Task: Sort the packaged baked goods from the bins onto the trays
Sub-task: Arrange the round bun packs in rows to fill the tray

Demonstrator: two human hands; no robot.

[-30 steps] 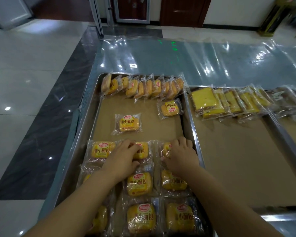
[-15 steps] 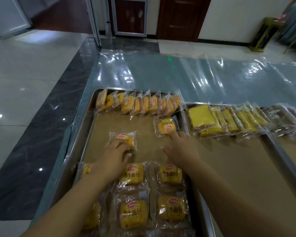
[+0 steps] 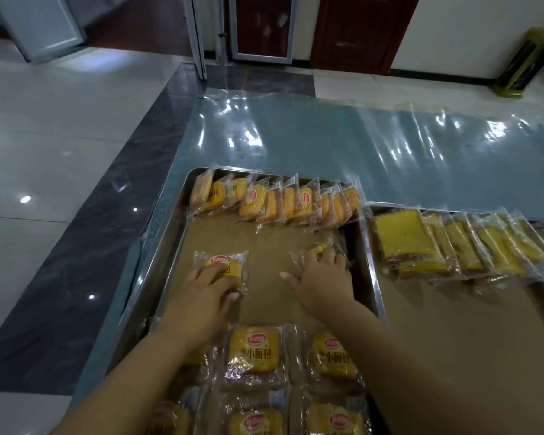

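A steel tray (image 3: 157,265) lined with brown paper holds packaged small breads. My left hand (image 3: 201,296) lies on one loose packet (image 3: 223,265) in the tray's middle left, fingers curled over its near half. My right hand (image 3: 320,277) covers a second loose packet (image 3: 319,247) by the tray's right wall, thumb spread to the left; only the packet's far edge shows. A row of several packets (image 3: 277,202) leans along the far rim. More packets (image 3: 253,350) lie flat in rows at the near end, partly under my forearms.
A second paper-lined tray (image 3: 452,324) to the right carries a row of wrapped yellow cake slices (image 3: 399,237) along its far side. Shiny plastic sheeting covers the table (image 3: 327,142) beyond both trays. Tiled floor drops away on the left.
Both hands have moved from the near rows forward to the tray's middle. Each has come to rest on one of the two loose packets, and the view has tilted up.
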